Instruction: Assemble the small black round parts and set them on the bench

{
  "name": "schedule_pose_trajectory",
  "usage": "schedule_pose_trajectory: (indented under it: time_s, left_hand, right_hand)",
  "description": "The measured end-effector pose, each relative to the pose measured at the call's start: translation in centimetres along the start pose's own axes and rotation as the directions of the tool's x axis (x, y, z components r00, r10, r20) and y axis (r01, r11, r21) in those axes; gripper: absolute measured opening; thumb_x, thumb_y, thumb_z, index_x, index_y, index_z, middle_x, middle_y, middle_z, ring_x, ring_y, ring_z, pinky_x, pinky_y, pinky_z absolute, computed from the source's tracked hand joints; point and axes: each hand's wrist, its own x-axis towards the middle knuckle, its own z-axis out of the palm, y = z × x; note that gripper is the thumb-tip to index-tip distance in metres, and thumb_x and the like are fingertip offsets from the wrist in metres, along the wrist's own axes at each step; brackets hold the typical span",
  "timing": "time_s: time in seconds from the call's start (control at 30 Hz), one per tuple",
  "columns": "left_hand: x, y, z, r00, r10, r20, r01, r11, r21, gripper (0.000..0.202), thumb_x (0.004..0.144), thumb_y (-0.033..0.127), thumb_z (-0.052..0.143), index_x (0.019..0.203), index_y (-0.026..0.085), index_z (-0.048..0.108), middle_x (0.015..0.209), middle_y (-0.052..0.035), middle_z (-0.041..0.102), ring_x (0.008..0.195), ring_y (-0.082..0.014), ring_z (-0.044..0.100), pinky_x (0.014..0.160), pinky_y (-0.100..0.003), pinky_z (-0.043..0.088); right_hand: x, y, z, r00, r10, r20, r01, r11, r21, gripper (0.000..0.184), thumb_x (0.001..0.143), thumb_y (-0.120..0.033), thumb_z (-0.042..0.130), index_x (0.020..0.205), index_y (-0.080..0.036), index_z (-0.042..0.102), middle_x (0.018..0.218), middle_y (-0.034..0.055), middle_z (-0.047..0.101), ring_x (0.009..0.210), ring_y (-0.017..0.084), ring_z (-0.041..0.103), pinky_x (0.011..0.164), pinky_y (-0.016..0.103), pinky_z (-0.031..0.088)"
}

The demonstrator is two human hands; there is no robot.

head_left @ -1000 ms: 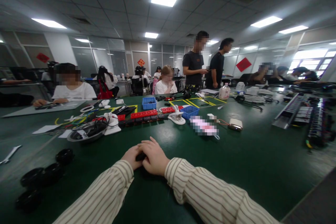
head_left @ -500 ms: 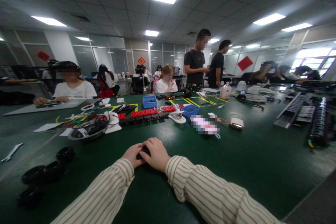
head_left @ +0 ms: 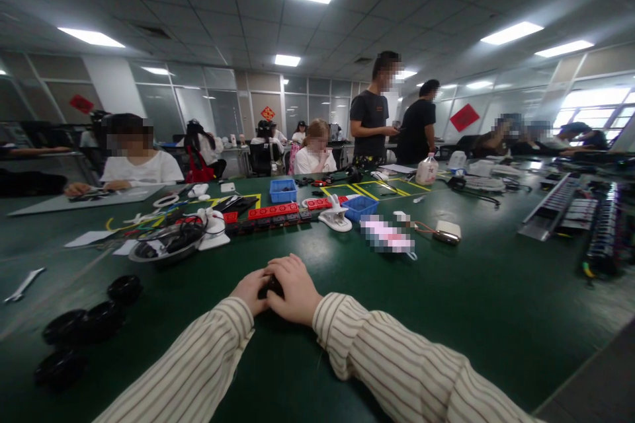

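Observation:
My left hand (head_left: 249, 290) and my right hand (head_left: 296, 289) rest together on the green table (head_left: 471, 291) just in front of me, both in striped sleeves. Their fingers are curled around a small black object (head_left: 272, 287) held between them; most of it is hidden. Several black wheels (head_left: 86, 324) lie on the table to my left, well apart from my hands.
A metal bowl of cables (head_left: 166, 243), red blocks (head_left: 272, 213), blue bins (head_left: 282, 191), a white clamp (head_left: 336, 217) and a small device (head_left: 447, 232) lie further back. A wrench (head_left: 22, 284) lies far left. Racks of parts (head_left: 580, 211) stand right. Several people sit or stand beyond.
My hands have stayed together on the small black object with only slight finger shifts. The view has tilted a little.

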Motion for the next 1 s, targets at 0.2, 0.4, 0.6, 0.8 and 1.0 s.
schedule_pose_trajectory:
  time_s: [0.2, 0.4, 0.6, 0.8, 1.0]
  left_hand:
    - [-0.2, 0.2, -0.1, 0.998, -0.068, 0.010, 0.068, 0.998, -0.008, 0.049, 0.064, 0.035, 0.061, 0.108, 0.017, 0.059, 0.118, -0.0111, 0.054, 0.111, -0.0285, 0.047, 0.098, -0.042, 0.035]
    - [-0.1, 0.7, -0.4, 0.999, -0.041, -0.005, 0.041, 0.999, 0.001, 0.044, 0.064, 0.034, 0.061, 0.104, 0.018, 0.060, 0.114, -0.0096, 0.056, 0.107, -0.0261, 0.050, 0.096, -0.038, 0.038]
    - [-0.1, 0.9, -0.6, 0.999, 0.028, -0.030, -0.028, 0.999, -0.027, 0.041, 0.061, 0.027, 0.059, 0.101, 0.015, 0.060, 0.111, -0.0098, 0.058, 0.104, -0.0249, 0.052, 0.095, -0.037, 0.039]
    - [-0.1, 1.2, -0.7, 1.000, 0.001, -0.024, -0.002, 0.999, -0.043, 0.043, 0.058, 0.020, 0.059, 0.101, 0.016, 0.061, 0.110, -0.0079, 0.059, 0.106, -0.0245, 0.051, 0.096, -0.037, 0.038]
    - [-0.1, 0.5, -0.2, 1.000, -0.006, -0.016, 0.006, 1.000, 0.006, 0.041, 0.060, 0.024, 0.059, 0.101, 0.016, 0.061, 0.112, -0.0096, 0.058, 0.107, -0.0262, 0.050, 0.096, -0.038, 0.038]
  right_hand:
    - [0.2, 0.5, 0.5, 0.976, 0.211, -0.056, -0.214, 0.975, -0.064, 0.050, 0.073, -0.042, 0.060, 0.113, -0.014, 0.045, 0.106, 0.0093, 0.049, 0.100, 0.022, 0.043, 0.088, 0.037, 0.034]
    - [0.2, 0.8, 0.8, 0.982, 0.185, 0.029, -0.182, 0.978, -0.100, 0.026, 0.078, -0.036, 0.056, 0.094, -0.015, 0.056, 0.092, 0.0057, 0.052, 0.090, 0.018, 0.046, 0.080, 0.031, 0.036]
    - [0.3, 0.7, 0.6, 0.995, 0.041, 0.087, -0.036, 0.998, -0.057, 0.019, 0.071, -0.015, 0.052, 0.089, -0.017, 0.059, 0.091, 0.0042, 0.058, 0.091, 0.017, 0.049, 0.085, 0.031, 0.034]
    - [-0.1, 0.3, 0.3, 0.984, -0.122, 0.131, 0.121, 0.993, 0.014, 0.026, 0.064, -0.010, 0.048, 0.085, -0.020, 0.059, 0.104, 0.0007, 0.059, 0.111, 0.018, 0.043, 0.105, 0.039, 0.012]
    - [0.0, -0.1, 0.0, 1.000, -0.014, 0.016, 0.014, 1.000, 0.005, 0.041, 0.066, -0.017, 0.054, 0.107, -0.016, 0.051, 0.112, 0.0052, 0.052, 0.108, 0.018, 0.042, 0.105, 0.037, 0.016]
